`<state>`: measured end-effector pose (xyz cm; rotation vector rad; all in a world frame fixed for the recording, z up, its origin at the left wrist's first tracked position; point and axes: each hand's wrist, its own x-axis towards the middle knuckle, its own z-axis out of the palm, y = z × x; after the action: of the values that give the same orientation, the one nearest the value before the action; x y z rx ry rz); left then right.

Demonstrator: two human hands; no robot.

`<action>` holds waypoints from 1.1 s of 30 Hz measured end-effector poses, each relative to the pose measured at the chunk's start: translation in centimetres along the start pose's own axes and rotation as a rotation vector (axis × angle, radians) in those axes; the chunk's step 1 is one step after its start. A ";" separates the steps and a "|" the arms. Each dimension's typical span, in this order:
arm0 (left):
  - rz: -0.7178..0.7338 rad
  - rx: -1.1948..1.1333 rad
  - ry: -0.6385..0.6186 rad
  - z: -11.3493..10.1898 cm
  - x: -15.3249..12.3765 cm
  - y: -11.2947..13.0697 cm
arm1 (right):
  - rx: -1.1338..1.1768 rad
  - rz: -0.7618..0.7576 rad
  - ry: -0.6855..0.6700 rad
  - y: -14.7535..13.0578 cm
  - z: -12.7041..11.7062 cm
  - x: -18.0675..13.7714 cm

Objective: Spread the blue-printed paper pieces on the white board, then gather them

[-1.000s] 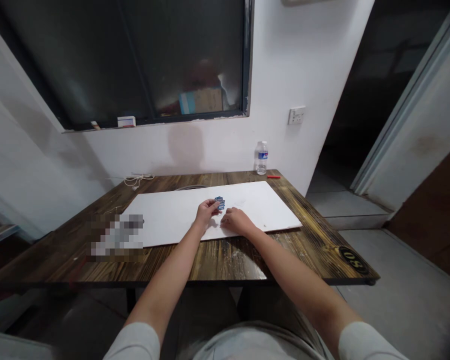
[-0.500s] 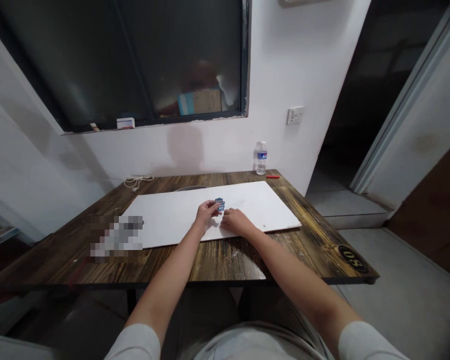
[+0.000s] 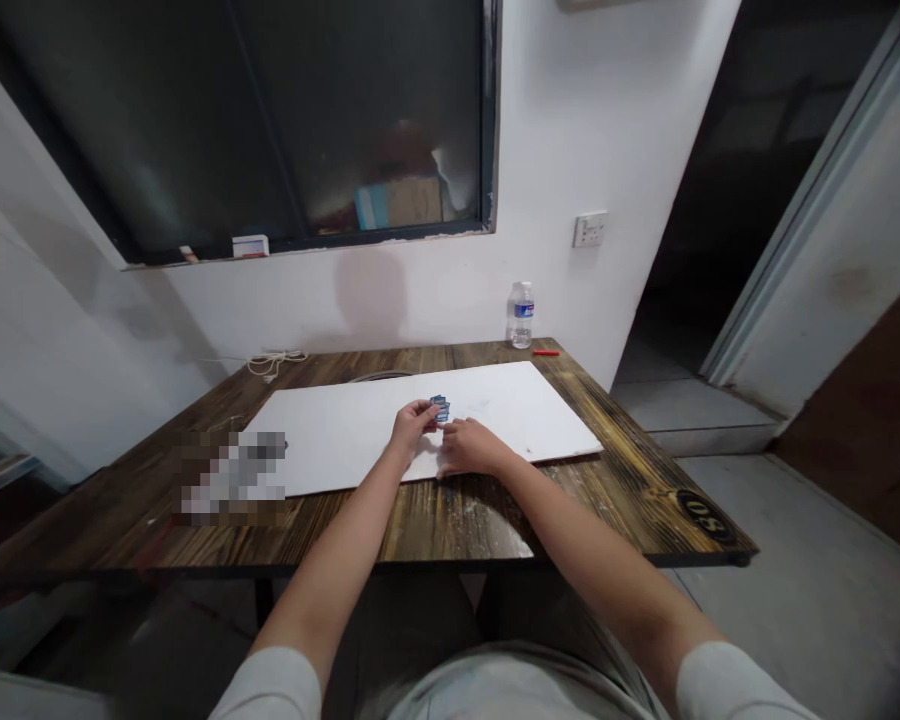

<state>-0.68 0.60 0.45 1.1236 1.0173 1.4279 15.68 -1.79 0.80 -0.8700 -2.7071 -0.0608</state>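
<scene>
My left hand [image 3: 412, 424] is closed on a small fan of blue cards [image 3: 440, 408], pinched between thumb and fingers above a white board [image 3: 345, 440]. What is printed on the cards is too small to read. Just to the right and slightly nearer me is my right hand [image 3: 471, 446], low over the front part of the board. Its fingers are bent towards the cards, and the thumb sits lower, apart from them. I see nothing held in it, though the inside of this hand is mostly hidden.
The board lies on a dark wooden table [image 3: 420, 520]. Along the back are a white cable [image 3: 276, 362], a water bottle [image 3: 523, 318] and a red pen-like stick [image 3: 546, 352]. A blurred patch [image 3: 232, 480] hides something at the left. A wall with a window [image 3: 285, 120] stands behind.
My right hand has opened a little, its thumb dropping lower and away from the fingers. My left hand holds the cards in nearly the same spot.
</scene>
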 end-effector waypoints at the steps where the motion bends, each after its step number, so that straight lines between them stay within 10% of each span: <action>1: 0.003 -0.003 0.003 0.0 0.0 0.0 | 0.016 -0.054 -0.003 0.0 -0.1 0.0; 15: -0.020 -0.005 0.022 0.1 0.1 0.0 | 0.341 -0.177 0.051 -0.6 0.1 -0.2; 27: -0.031 0.063 0.009 -0.3 0.4 -0.1 | 0.883 0.453 0.631 1.8 1.8 1.0; 33: -0.048 0.116 -0.120 -0.2 0.1 0.0 | 0.975 0.567 0.715 2.4 2.4 1.0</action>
<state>-0.91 0.73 0.40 1.2455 1.0450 1.2616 15.69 1.01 -1.29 -0.9646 -1.4543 0.8157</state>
